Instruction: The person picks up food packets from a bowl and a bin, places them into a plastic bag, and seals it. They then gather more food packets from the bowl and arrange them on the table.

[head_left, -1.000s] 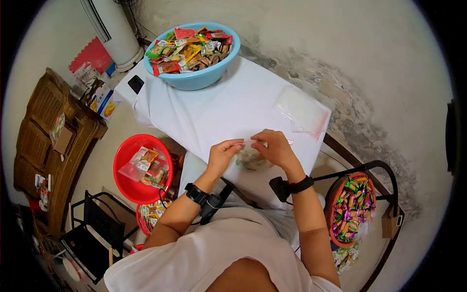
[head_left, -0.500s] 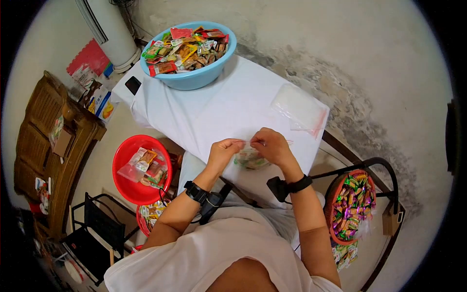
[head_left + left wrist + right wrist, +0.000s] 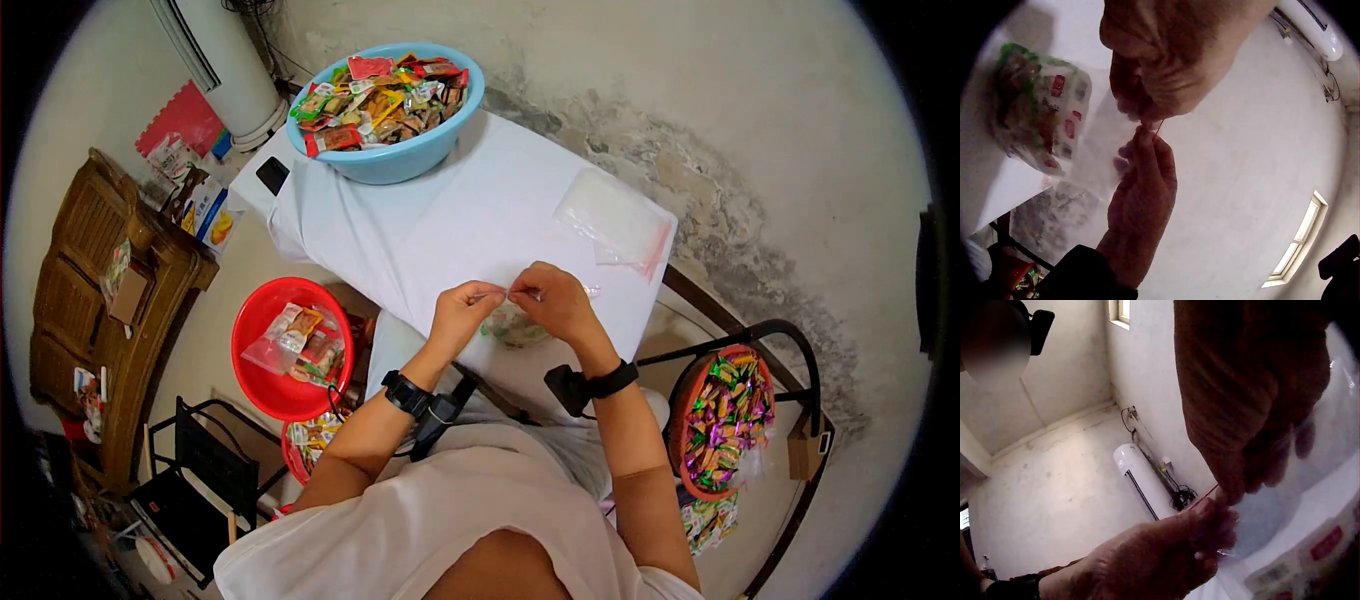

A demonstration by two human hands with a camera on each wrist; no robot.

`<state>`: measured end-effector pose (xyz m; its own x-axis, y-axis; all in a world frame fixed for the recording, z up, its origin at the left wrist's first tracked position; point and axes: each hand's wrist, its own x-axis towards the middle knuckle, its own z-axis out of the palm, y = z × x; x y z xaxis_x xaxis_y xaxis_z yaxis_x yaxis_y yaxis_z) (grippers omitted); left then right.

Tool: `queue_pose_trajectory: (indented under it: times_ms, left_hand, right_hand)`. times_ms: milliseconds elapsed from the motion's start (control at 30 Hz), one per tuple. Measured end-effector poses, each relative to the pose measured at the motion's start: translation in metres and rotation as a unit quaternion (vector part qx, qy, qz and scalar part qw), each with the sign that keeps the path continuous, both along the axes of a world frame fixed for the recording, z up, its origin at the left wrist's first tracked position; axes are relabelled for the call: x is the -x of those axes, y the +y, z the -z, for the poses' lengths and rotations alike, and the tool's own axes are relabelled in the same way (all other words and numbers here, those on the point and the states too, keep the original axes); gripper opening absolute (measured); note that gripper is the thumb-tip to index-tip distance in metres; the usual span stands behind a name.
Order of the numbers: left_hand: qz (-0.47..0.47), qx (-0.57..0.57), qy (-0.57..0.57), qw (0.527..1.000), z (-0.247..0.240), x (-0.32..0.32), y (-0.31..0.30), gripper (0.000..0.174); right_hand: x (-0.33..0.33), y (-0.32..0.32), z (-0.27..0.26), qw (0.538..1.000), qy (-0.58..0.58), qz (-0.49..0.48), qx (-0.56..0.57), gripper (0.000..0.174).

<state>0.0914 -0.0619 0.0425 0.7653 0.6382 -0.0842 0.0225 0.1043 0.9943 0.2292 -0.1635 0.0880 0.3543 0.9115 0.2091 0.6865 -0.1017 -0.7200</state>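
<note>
Bag (image 3: 515, 328), clear, with green-and-red printed packets inside, sits over the near end of the white-covered surface (image 3: 430, 240), just below the hands; whether it rests there or hangs slightly above cannot be told. Its upper edge carries a thin red line (image 3: 1159, 127), drawn taut between the fingertips.

The left hand (image 3: 462, 318) and the right hand (image 3: 553, 303) each pinch this edge, thumb against forefinger, their tips nearly meeting. The step looks like pressing the edge together. Done well, it calls for a level edge, both layers lined up, and firm pressure run along the line toward each end, since a skipped stretch could leave a gap. Packets are best kept low, so no corner gets caught, and the bag's weight is better borne by the surface than by the pinch.

Farther off on the surface, flat clear bags (image 3: 612, 222) lie to the right, and a blue basin (image 3: 400, 165) heaped with packets stands at the far end, both well apart from the work.
</note>
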Motion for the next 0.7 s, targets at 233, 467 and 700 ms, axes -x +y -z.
queue_pose_trajectory:
  times_ms: [233,467,700]
  left_hand:
    - [-0.003,0.003,-0.013,1.000,0.004,-0.004,-0.002,0.016]
    - [0.006,0.011,0.028,1.000,-0.005,-0.008,-0.002,0.015]
    - [0.009,-0.105,0.045,0.993,-0.010,-0.007,0.000,0.013]
  right_hand:
    - [-0.009,-0.010,-0.004,1.000,0.021,0.016,0.012,0.009]
    - [-0.008,-0.009,-0.003,1.000,-0.013,0.009,-0.009,0.009]
    - [-0.012,-0.013,-0.009,0.998,-0.058,-0.007,-0.024,0.008]
